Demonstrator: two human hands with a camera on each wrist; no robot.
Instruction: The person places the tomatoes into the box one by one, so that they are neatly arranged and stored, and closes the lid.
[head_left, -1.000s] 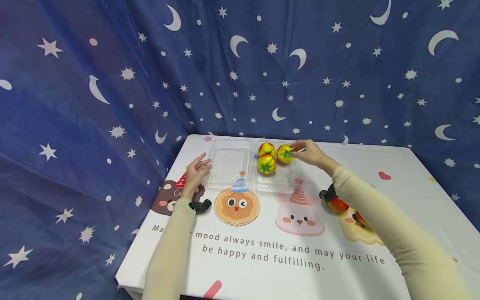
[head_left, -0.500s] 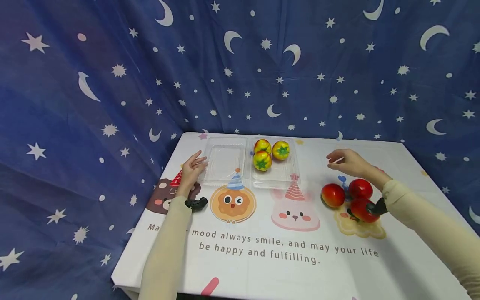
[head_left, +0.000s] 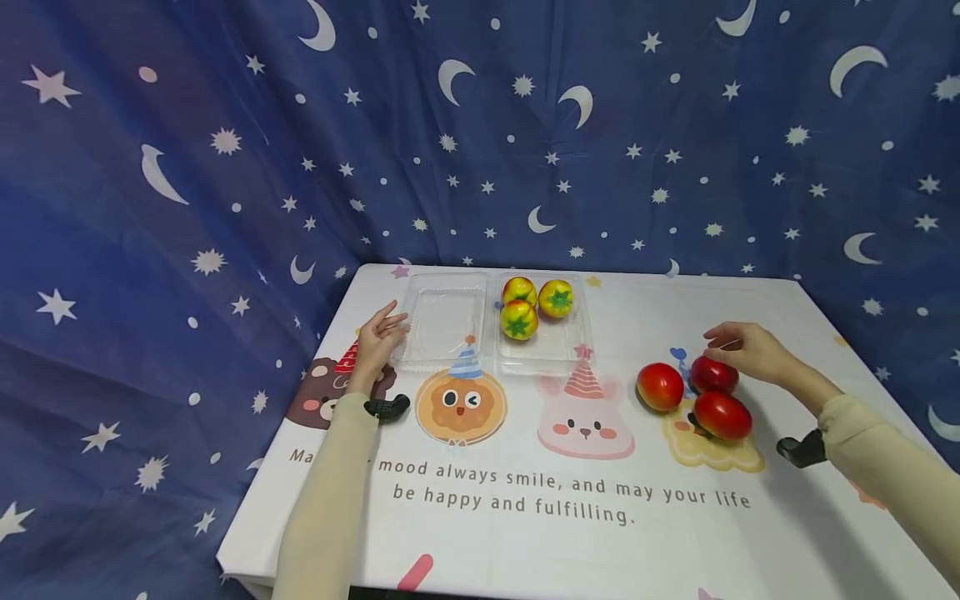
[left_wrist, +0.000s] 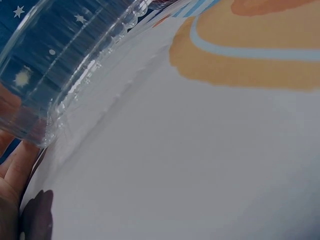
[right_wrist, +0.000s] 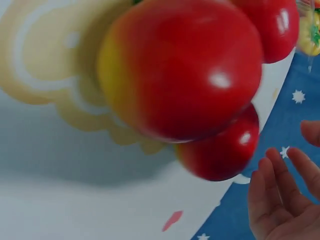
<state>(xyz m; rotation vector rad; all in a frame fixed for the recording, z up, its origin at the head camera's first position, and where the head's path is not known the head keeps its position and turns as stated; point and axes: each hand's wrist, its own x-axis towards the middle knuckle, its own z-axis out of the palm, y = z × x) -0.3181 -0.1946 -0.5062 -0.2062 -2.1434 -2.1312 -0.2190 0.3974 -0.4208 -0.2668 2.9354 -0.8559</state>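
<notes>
My right hand [head_left: 753, 352] hovers beside and above the back red toy fruit [head_left: 713, 376], its fingers [right_wrist: 282, 182] loosely spread with nothing held. Two more red toy fruits lie close by, a left one [head_left: 660, 387] and a front one [head_left: 723, 416]. At the back stands a hinged clear plastic box [head_left: 540, 358], laid open, with three yellow-red toy fruits [head_left: 519, 320] bearing green star-shaped leaves in its right half. My left hand [head_left: 377, 342], fingers relaxed, is at the left edge of the other half [head_left: 448, 321]; whether it touches the plastic I cannot tell.
A white printed cloth [head_left: 510, 542] with cartoon figures and lettering covers the table. Behind and to the left hangs a dark blue curtain [head_left: 480, 200] with stars and moons. A black wrist mount [head_left: 801, 450] hangs below my right wrist.
My right hand has left the fruit in the box and moved right and forward to the red fruits. My left hand stays beside the box. The view has shifted slightly.
</notes>
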